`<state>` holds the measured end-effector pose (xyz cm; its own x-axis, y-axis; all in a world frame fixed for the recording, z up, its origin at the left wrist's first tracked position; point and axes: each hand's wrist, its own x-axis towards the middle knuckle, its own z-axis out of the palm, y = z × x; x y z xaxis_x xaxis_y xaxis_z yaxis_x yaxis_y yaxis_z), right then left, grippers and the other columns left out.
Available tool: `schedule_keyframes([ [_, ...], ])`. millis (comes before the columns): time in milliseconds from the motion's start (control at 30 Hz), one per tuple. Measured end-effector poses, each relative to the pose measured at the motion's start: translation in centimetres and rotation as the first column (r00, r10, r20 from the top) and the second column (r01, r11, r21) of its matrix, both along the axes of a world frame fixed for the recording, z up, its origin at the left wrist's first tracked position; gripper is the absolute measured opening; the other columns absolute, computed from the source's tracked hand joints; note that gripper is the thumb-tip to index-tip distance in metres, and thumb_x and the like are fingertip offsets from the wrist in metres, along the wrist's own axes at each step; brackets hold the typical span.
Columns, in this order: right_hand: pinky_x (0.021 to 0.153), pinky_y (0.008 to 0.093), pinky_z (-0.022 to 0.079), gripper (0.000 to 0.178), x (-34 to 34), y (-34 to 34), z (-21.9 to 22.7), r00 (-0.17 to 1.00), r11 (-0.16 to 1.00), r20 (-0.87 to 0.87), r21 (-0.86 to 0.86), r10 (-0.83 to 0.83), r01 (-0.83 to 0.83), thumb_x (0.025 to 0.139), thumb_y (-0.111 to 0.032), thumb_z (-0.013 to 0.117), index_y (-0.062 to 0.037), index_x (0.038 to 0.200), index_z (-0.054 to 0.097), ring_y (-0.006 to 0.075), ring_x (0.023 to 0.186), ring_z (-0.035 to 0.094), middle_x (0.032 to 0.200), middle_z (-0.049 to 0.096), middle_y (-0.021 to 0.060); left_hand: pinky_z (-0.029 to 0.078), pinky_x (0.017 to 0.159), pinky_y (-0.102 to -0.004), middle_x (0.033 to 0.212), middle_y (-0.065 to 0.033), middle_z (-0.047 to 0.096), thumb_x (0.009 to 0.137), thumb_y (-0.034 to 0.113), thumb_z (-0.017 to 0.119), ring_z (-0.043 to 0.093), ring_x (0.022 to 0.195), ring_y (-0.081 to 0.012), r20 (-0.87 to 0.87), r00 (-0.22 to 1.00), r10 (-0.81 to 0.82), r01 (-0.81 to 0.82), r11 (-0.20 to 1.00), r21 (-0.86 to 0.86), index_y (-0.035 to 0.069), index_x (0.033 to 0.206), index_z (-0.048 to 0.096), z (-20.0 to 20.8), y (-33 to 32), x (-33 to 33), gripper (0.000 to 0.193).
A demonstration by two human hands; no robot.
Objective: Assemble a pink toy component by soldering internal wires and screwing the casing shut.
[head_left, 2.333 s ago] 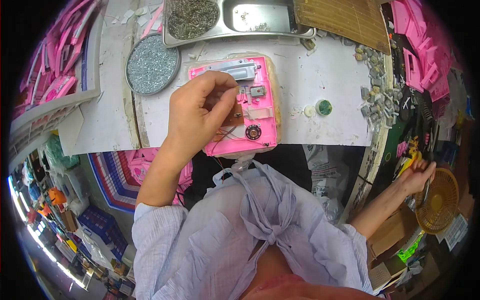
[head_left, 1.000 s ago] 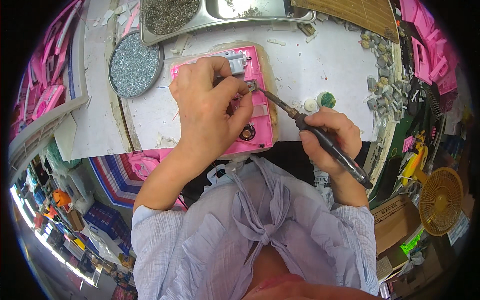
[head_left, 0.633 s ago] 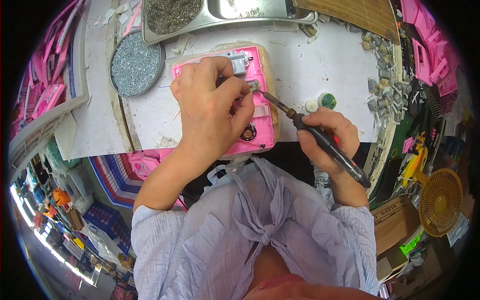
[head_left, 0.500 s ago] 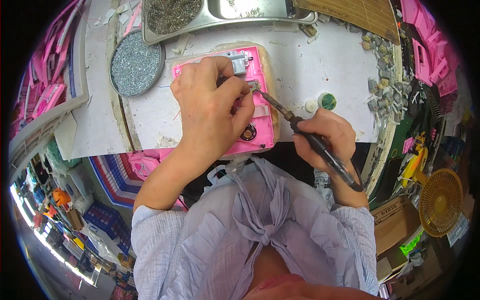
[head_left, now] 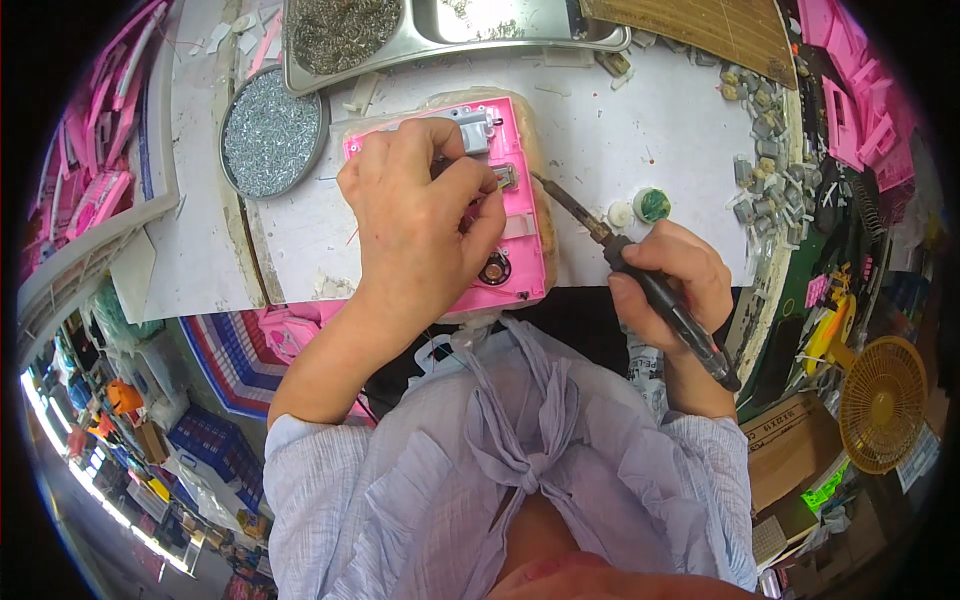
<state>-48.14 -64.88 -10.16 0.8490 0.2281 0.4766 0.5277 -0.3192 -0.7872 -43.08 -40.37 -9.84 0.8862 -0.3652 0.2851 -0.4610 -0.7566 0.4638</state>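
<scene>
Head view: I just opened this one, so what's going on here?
A person is working on an open pink plastic casing. The right hand holds a black soldering iron, its tip near the casing's right edge, apart from the small metal part inside. The left hand is over the casing, fingertips close beside that part; whatever they may pinch is hidden.
</scene>
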Motion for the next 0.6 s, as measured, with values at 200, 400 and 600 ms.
schedule_keyframes([
  [200,0.046,0.0299,0.042,0.036,0.32,-0.18,0.19,1.0,1.0,0.011,-0.021,0.001,-0.001,0.072,0.001,0.082,-0.0005,0.104,0.066,0.0195,0.052,0.056,0.075,0.068,0.009,0.033,0.082,-0.0429,0.102,-0.0039,0.057,0.07,0.013,0.08,0.05,0.093,-0.0265,0.006,1.0,-0.002,0.002,1.0,0.008,0.013,0.079,0.069,0.07,0.03,0.04,0.014],
  [400,0.046,0.0304,0.041,0.034,0.35,-0.35,0.3,1.0,0.999,-0.005,-0.036,0.002,-0.002,0.074,-0.001,0.082,-0.001,0.103,0.066,0.0201,0.051,0.055,0.072,0.066,0.0081,0.033,0.082,-0.0427,0.102,-0.0036,0.057,0.07,0.013,0.08,0.051,0.092,-0.026,-0.008,1.0,0.002,-0.002,1.0,0.008,0.013,0.08,0.07,0.3,0.02,0.02,0.015],
  [600,0.046,0.0304,0.04,0.033,0.51,-0.27,0.16,1.0,0.999,0.012,-0.031,-0.004,0.004,0.075,-0.002,0.083,-0.0009,0.103,0.067,0.0199,0.051,0.055,0.07,0.064,0.0073,0.033,0.082,-0.0428,0.101,-0.0033,0.057,0.07,0.013,0.081,0.051,0.093,-0.026,-0.016,1.0,0.0,0.0,1.0,0.006,0.013,0.081,0.071,0.41,0.05,0.01,0.014],
])
